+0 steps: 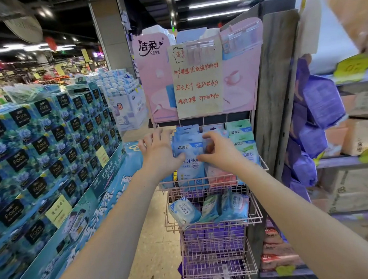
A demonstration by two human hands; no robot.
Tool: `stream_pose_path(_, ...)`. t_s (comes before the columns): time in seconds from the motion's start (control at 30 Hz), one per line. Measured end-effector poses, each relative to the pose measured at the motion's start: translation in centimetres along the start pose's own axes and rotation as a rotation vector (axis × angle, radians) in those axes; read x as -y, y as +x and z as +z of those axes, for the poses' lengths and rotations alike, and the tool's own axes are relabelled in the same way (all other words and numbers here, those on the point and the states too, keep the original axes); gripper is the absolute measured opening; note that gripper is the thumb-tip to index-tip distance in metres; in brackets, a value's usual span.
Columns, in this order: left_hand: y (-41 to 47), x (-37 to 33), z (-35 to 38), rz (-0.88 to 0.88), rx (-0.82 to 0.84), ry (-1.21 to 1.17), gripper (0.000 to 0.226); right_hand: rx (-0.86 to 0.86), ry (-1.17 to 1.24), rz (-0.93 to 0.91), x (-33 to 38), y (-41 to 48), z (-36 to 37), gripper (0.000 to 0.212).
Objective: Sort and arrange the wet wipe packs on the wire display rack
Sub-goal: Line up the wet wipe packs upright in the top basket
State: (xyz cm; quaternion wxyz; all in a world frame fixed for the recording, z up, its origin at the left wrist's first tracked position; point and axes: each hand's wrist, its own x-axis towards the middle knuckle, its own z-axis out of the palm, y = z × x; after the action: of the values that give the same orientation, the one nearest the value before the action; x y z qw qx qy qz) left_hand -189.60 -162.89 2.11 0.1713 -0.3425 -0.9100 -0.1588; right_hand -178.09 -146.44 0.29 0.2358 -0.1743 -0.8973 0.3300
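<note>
A pink wire display rack [211, 186] stands ahead with several tiers. Its top basket holds upright rows of blue wipe packs [189, 147], pink packs [220, 173] and green packs [245, 145]. My left hand [158, 150] rests against the left side of the front blue pack, thumb across its face and fingers spread. My right hand [219, 151] curls over the same pack's right edge, fingers bent at the top and thumb on the front. The second basket holds loose blue and green packs [209, 209] lying tilted.
A pink header board with a handwritten paper sign [197, 80] tops the rack. Stacked blue tissue boxes [50, 151] fill the left. A grey wooden post [276, 86] and shelves with purple packs [319, 107] stand on the right. Lower baskets hold purple packs [215, 236].
</note>
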Motion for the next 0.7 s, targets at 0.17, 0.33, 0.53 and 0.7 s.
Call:
stream_pose_path(0.17,-1.7,-1.1,0.3,0.128,-0.165,-0.132,0.067,-0.083,0.08,0.034,-1.4,-2.7,1.1,0.042)
stream_pose_path(0.33,-4.3,-1.7,1.7,0.262,-0.178,-0.123,0.05,-0.108,0.099,0.055,-1.6,-5.0,1.9,0.044)
stream_pose_path(0.53,-7.7,-2.2,2.8,0.347,-0.323,-0.113,0.055,-0.187,0.044,0.017,-0.9,-7.6,2.3,0.037)
stream_pose_path(0.7,-10.6,-2.5,4.2,0.421,-0.271,-0.249,0.035,-0.241,-0.035,0.002,-0.9,-10.3,3.2,0.03)
